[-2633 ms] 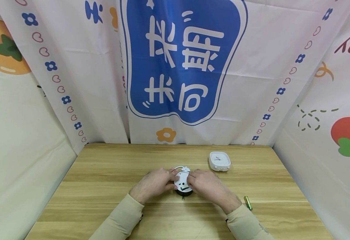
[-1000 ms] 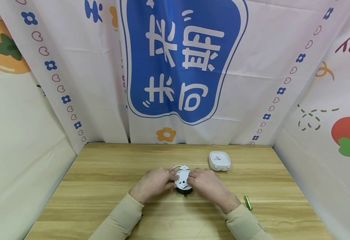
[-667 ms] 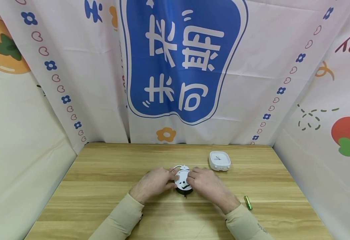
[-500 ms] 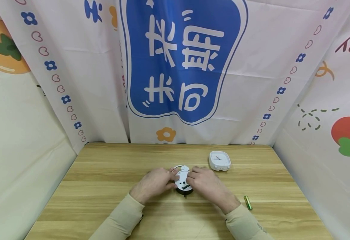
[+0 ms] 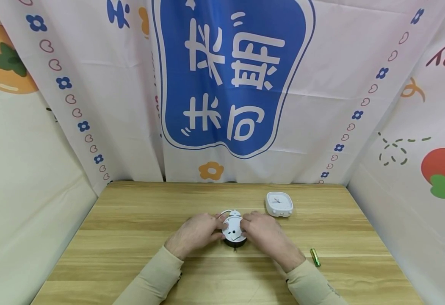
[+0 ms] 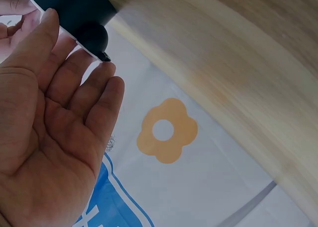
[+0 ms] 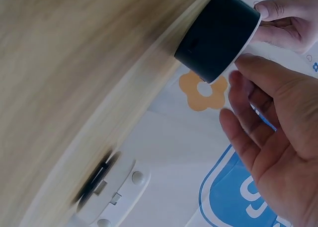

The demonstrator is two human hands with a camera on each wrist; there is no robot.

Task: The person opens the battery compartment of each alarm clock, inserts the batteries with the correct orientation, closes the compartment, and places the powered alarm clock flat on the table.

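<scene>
A twin-bell alarm clock (image 5: pixel 231 231) stands on the table with its white back toward me; its dark green body shows in both wrist views. My left hand (image 5: pixel 199 232) grips the clock's left side, the thumb on the back and fingers around the rim, as the left wrist view shows. At the right side of the back is my right hand (image 5: pixel 266 237), its fingers bent and the thumb (image 7: pixel 258 70) at the rim. It seems to hold a small white battery cover (image 5: pixel 239 236) over the slot low on the back; the fingertips hide most of it.
A white square clock (image 5: pixel 279 204) lies on the wooden table (image 5: pixel 138 207) behind my right hand. One green and gold battery (image 5: pixel 315 257) lies to the right, near my right sleeve. A printed curtain (image 5: pixel 302 140) hangs along the table's back edge.
The green battery end seen in the slot earliest is hidden now. The dark slot, visible half a second ago, is mostly covered in white. My right hand shifted slightly right; my left stayed put.
</scene>
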